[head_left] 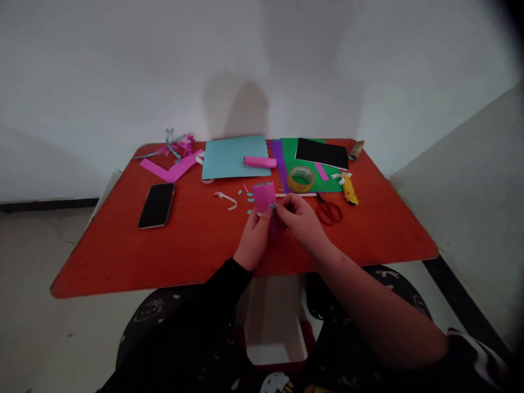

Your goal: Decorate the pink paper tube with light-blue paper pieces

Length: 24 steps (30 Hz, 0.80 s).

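Observation:
Near the middle of the red table, my left hand point(254, 236) is closed around the lower part of a pink paper tube point(264, 196), holding it roughly upright with its open end up. My right hand point(301, 217) is at the tube's lower right side, thumb and forefinger pinched on a small blue paper piece point(272, 206) against the pink surface. Several little blue paper cutouts point(250, 200) lie just left of the tube. Black-bladed scissors with red handles point(329, 212) rest to the right of my right hand.
A phone point(157, 205) lies at left on the table point(196, 245). Behind are pink strips point(172, 172), a blue sheet point(229, 150) bearing a pink roll point(260, 162), a tape roll point(302, 179) on green paper point(333, 184), a black rectangle point(321, 153) and a yellow paper piece point(349, 190).

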Each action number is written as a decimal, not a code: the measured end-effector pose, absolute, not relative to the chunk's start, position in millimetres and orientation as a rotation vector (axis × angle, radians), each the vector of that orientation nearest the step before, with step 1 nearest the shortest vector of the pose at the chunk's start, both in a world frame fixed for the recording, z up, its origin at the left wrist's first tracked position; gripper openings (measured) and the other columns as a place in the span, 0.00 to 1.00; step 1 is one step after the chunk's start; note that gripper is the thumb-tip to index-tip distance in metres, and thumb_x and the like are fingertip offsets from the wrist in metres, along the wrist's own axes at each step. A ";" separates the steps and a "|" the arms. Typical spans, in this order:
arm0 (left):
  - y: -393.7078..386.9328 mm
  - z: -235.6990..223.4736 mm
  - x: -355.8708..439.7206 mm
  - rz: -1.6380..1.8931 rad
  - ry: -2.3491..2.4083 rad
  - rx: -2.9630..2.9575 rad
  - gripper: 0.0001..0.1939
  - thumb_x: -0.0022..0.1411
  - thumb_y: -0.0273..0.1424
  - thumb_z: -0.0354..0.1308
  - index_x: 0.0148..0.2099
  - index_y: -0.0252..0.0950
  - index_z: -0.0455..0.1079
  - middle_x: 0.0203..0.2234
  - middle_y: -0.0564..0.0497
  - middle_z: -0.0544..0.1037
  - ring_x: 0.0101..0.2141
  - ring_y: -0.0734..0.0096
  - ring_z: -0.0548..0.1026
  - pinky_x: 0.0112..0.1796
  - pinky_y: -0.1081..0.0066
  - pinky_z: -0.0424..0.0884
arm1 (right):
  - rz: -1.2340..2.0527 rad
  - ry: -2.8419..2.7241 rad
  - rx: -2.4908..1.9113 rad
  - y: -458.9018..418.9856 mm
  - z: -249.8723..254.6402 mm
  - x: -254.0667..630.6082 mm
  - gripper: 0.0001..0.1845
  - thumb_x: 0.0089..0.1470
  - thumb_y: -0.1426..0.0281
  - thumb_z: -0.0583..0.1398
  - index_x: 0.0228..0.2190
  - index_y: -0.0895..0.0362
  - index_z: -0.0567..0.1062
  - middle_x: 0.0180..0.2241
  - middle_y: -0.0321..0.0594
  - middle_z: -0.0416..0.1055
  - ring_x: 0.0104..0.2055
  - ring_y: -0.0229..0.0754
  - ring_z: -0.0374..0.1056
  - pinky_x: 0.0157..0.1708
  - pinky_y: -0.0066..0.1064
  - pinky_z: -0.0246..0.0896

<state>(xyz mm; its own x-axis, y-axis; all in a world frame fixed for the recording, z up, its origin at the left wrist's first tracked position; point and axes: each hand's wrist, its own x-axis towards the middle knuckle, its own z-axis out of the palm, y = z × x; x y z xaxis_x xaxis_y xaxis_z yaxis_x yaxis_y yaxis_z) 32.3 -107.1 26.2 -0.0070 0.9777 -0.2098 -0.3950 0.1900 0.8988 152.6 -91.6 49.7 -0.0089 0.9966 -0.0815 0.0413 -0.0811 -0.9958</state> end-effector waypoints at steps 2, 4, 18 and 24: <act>-107.8 26.3 31.7 1.255 1.038 0.762 0.15 0.62 0.42 0.65 0.42 0.35 0.73 0.31 0.53 0.77 0.32 0.73 0.72 0.36 0.73 0.71 | 1.249 -1.220 -1.310 -91.6 49.3 152.9 0.14 0.51 0.61 0.63 0.27 0.52 0.63 0.20 0.28 0.63 0.22 0.36 0.62 0.24 0.30 0.58; -108.3 25.3 30.8 1.258 1.052 0.777 0.15 0.62 0.42 0.65 0.42 0.36 0.73 0.31 0.52 0.77 0.33 0.72 0.73 0.37 0.72 0.71 | 1.265 -1.217 -1.308 -91.0 48.3 153.4 0.15 0.51 0.61 0.64 0.28 0.52 0.63 0.20 0.27 0.62 0.22 0.36 0.62 0.24 0.29 0.58; -103.5 21.8 23.4 1.163 1.019 0.735 0.20 0.60 0.48 0.65 0.35 0.34 0.72 0.27 0.49 0.78 0.27 0.71 0.74 0.30 0.71 0.68 | 1.552 -1.074 -1.126 -86.2 57.5 161.5 0.19 0.47 0.60 0.67 0.34 0.51 0.64 0.24 0.25 0.61 0.21 0.31 0.52 0.19 0.24 0.43; -106.5 27.5 23.7 1.181 0.993 0.610 0.22 0.58 0.49 0.66 0.37 0.34 0.73 0.28 0.50 0.79 0.27 0.73 0.76 0.31 0.72 0.72 | 1.418 -1.106 -1.192 -75.2 50.4 178.3 0.12 0.51 0.61 0.63 0.31 0.52 0.66 0.22 0.26 0.59 0.20 0.32 0.51 0.19 0.26 0.43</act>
